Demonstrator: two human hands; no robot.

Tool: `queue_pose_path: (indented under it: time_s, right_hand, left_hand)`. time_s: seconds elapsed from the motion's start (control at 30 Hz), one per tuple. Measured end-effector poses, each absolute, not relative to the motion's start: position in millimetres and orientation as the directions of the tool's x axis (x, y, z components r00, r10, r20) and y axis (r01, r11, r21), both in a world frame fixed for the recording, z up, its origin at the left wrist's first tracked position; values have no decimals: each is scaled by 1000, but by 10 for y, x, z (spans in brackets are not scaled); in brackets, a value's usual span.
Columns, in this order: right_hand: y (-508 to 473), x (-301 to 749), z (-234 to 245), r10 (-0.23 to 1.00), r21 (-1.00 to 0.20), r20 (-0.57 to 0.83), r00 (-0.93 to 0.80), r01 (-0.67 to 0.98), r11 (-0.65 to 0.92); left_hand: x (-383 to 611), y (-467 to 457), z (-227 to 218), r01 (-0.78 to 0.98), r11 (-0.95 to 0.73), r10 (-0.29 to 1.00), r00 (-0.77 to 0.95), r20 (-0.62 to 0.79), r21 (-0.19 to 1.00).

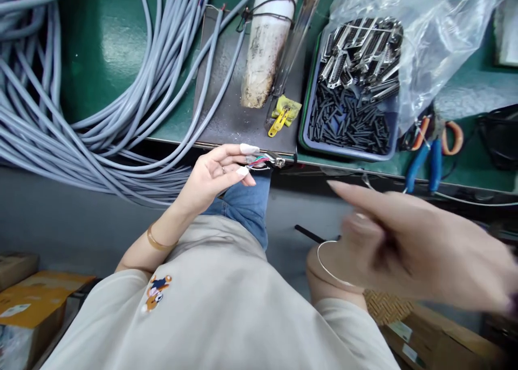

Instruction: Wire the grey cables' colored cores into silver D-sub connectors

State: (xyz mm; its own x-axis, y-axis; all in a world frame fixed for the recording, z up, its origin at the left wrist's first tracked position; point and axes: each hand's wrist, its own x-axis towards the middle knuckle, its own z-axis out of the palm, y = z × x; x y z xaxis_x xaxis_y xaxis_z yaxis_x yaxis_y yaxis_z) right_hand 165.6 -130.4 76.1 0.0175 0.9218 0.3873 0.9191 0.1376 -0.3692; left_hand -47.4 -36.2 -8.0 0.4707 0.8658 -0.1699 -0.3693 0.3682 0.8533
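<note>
Between the fingers and thumb of my left hand (pixel 220 173) are thin coloured wires (pixel 259 160), held at the bench edge. A small metal connector (pixel 277 159) is at the wires' right end. The fingers are closed around the wires, hiding part of them. My right hand (pixel 408 240) is raised near the camera on the right, apart from the bench. Motion smears its fingers, so whether it holds anything is unclear. Past the left hand lies a dark board (pixel 226 89) bearing a stained white tube (pixel 269 46) and a yellow clip-like piece (pixel 279 123).
Long grey cables (pixel 162 89) heap over the bench's left side. A blue bin (pixel 348 150) holds metal connectors (pixel 360 49) and short black tubes (pixel 348 119). A clear plastic bag (pixel 437 41) overlaps the bin. Blue-handled cutters (pixel 424 159) lie to the right. Cardboard boxes (pixel 40 300) stand below.
</note>
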Motion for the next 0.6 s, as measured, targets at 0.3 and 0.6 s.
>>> queue_pose_path:
  time_s: [0.3, 0.6]
  right_hand:
    - [-1034, 1449, 507, 819, -64, 412, -400, 884, 464]
    - [-1192, 1568, 739, 824, -59, 329, -461, 861, 506]
  left_hand:
    - [-466, -505, -37, -362, 353, 852, 505, -137, 863]
    - [-465, -649, -89, -275, 369, 703, 707, -74, 888]
